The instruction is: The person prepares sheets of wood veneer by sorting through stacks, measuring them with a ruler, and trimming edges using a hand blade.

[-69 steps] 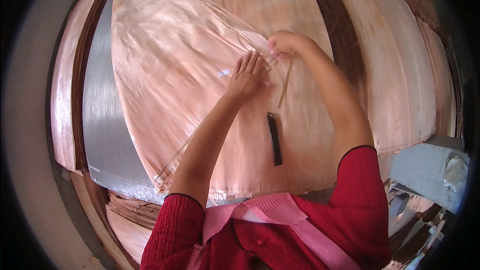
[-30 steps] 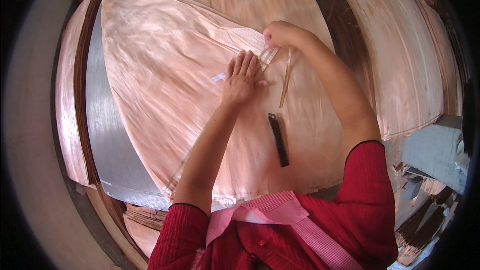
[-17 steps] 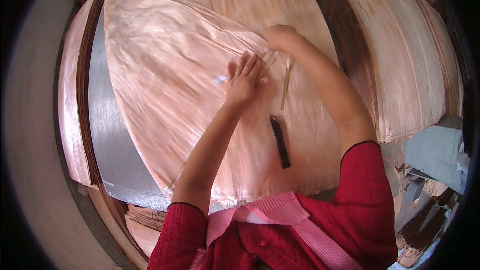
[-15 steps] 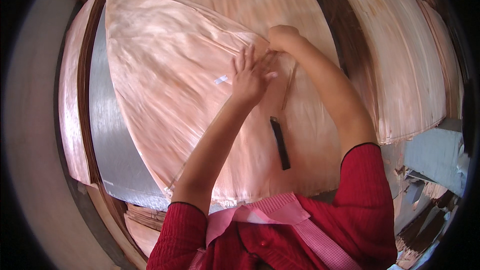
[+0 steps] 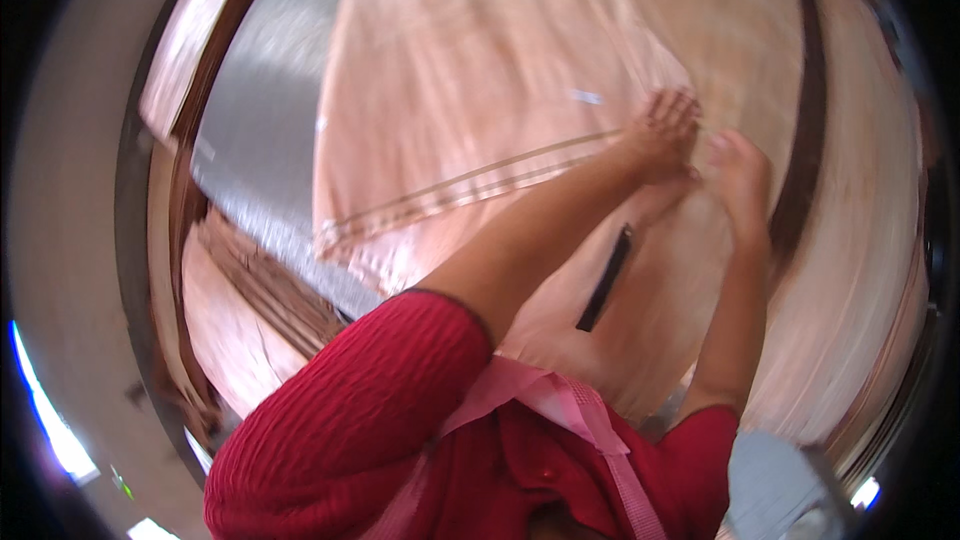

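My left hand (image 5: 660,138) lies on a pale pinkish wood veneer sheet (image 5: 480,70), near the sheet's right end, with fingers stretched out. Just right of it is my right hand (image 5: 740,180), its fingers bent in toward the left fingertips. Motion blurs it, and anything pinched there is too small to make out. A narrow strip with dark edges (image 5: 470,185) runs from the sheet's left corner toward my left wrist. Nearer to me, a slim black bar-shaped object (image 5: 605,280) rests on the veneer. A small white piece (image 5: 583,97) sits on the sheet beyond my left hand.
Left of the veneer is a grey metal surface (image 5: 260,90), with a stack of brown veneer edges (image 5: 265,275) below it. More veneer (image 5: 850,220) lies on the right beyond a dark gap (image 5: 805,130). A pale grey-blue object (image 5: 775,485) stands at the lower right.
The view has turned and shifted, so the sheets sit differently in it. My right hand has drawn back toward me and to the right of my left hand, which stays flat on the veneer.
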### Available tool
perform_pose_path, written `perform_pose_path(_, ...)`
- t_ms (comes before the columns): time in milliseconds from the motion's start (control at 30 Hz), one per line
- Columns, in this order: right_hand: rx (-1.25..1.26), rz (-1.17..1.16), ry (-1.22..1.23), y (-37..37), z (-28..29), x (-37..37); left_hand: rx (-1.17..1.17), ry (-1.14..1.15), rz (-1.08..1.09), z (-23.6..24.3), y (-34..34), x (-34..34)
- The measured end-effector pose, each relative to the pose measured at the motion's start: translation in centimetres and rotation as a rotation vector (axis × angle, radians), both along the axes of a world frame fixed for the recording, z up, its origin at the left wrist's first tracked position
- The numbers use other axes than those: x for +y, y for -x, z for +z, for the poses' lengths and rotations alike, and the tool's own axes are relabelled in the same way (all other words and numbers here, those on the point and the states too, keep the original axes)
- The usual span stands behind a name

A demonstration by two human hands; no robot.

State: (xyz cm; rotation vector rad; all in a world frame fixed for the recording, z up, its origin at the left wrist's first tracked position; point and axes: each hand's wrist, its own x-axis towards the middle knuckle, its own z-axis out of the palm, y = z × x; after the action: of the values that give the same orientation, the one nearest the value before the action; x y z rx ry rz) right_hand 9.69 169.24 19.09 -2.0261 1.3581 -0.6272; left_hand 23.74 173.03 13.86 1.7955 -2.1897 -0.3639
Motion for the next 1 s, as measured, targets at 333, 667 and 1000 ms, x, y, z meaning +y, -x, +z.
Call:
perform_pose_path(333, -0.763, 0.096, -0.314, 6.7, 10.1, 13.8, 0.552, 0.307, 0.377, 7.4, -15.5, 23.6)
perform_pose_path(667, -0.562, -0.057, -0.627, 3.1, 8.3, 29.4, 1.076, 0.224, 1.219, 0.7, -23.9, 46.7)
perform_pose_path(1000, -0.538, -0.230, -0.786, 1.5, 7.5, 43.8, 1.546, 0.105, 1.222, 0.6, -24.3, 44.2)
